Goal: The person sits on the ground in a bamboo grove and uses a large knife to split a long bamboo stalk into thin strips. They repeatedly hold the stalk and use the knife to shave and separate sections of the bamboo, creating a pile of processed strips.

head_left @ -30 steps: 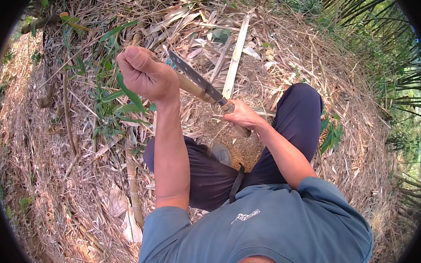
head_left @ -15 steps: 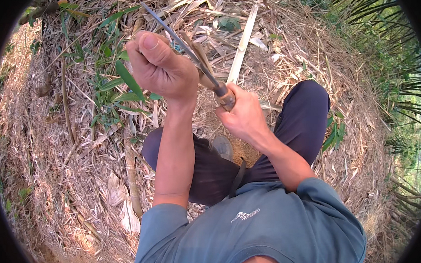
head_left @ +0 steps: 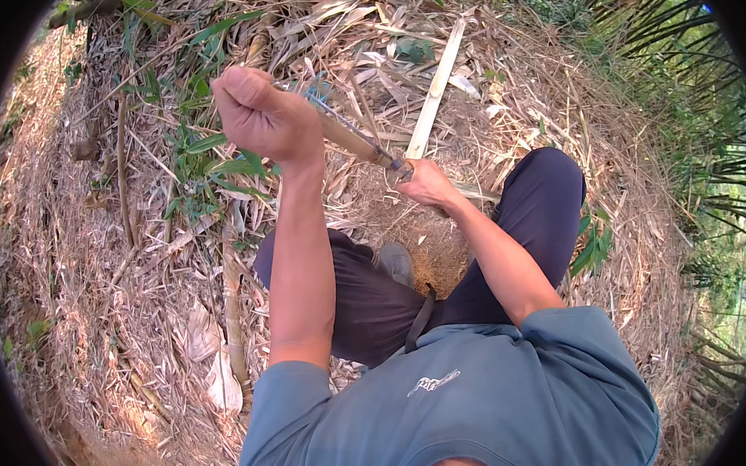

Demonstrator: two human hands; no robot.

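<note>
My left hand (head_left: 265, 113) is raised and curled closed, thumb uppermost, at the upper left. From behind its wrist a tan piece of bamboo (head_left: 350, 139) slants down to the right; the hand appears closed around its hidden far end. My right hand (head_left: 430, 185) is wrapped round the handle of a long knife (head_left: 345, 122) in front of my knees. The knife's thin dark blade points up and left, close along the bamboo piece. Whether the blade's edge touches the bamboo I cannot tell.
A long pale split bamboo strip (head_left: 438, 84) lies on the ground beyond my right hand. Dry leaf litter (head_left: 167, 298) covers the ground. Green leafy shoots (head_left: 216, 161) stand by my left forearm. My bent knees (head_left: 548, 191) frame the working space, with a shoe (head_left: 396, 264) between.
My left hand has moved slightly left. My right hand has shifted a little forward and right, and the knife blade lies flatter, nearer the bamboo piece.
</note>
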